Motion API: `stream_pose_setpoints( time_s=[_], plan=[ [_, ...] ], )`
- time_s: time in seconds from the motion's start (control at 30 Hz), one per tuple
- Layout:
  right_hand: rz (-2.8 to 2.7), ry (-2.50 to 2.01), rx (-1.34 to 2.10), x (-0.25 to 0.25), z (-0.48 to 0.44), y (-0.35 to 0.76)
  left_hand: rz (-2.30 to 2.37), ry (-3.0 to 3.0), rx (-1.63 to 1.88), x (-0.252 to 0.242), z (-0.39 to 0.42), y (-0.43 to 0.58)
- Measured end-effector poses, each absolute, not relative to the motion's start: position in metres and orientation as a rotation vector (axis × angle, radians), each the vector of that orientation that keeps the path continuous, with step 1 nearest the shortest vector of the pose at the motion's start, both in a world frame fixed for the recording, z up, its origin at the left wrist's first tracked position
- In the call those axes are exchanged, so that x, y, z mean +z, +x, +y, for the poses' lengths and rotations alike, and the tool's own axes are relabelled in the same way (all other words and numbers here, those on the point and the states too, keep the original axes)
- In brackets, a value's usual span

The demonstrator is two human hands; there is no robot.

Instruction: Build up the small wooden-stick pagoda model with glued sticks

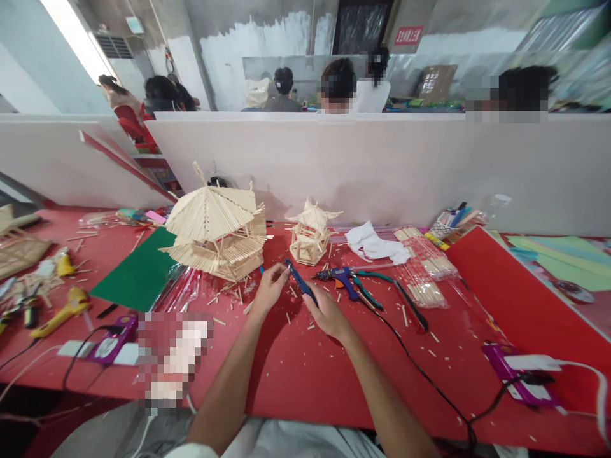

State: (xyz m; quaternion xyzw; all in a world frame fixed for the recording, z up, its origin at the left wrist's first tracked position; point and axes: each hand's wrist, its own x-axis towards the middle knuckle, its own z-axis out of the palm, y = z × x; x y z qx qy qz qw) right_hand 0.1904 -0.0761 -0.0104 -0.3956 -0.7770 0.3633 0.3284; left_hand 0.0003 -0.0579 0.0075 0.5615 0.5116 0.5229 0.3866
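My right hand (329, 312) is closed around the handles of blue-handled pliers (301, 282), which point up and to the left. At their jaws, the fingers of my left hand (272, 287) are pinched together; what they hold, if anything, is too small to make out. Just beyond my hands stands a small pavilion model (309, 235) built of thin wooden sticks. Left of it is a larger stick pavilion (217, 229) with a wide slatted roof. A blue glue gun (344, 280) lies to the right of the pliers, its nozzle towards them.
Stick offcuts litter the red table (296, 388). Further right lie green-handled pliers (372, 296), white tissue (375, 243) and bagged sticks (424, 267). A green sheet (136, 270), a yellow glue gun (64, 312) and power strips with cables flank me. A white partition (382, 165) closes the back; people sit beyond.
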Motion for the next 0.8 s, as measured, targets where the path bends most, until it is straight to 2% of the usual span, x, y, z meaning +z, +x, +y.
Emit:
stream_pose_setpoints(
  time_s=[0.8],
  plan=[
    [-2.075,-1.097,0.872,-0.0054,-0.079,0.1886,1.312,1.414,1.354,0.0043,-0.057,0.0013]
  ],
)
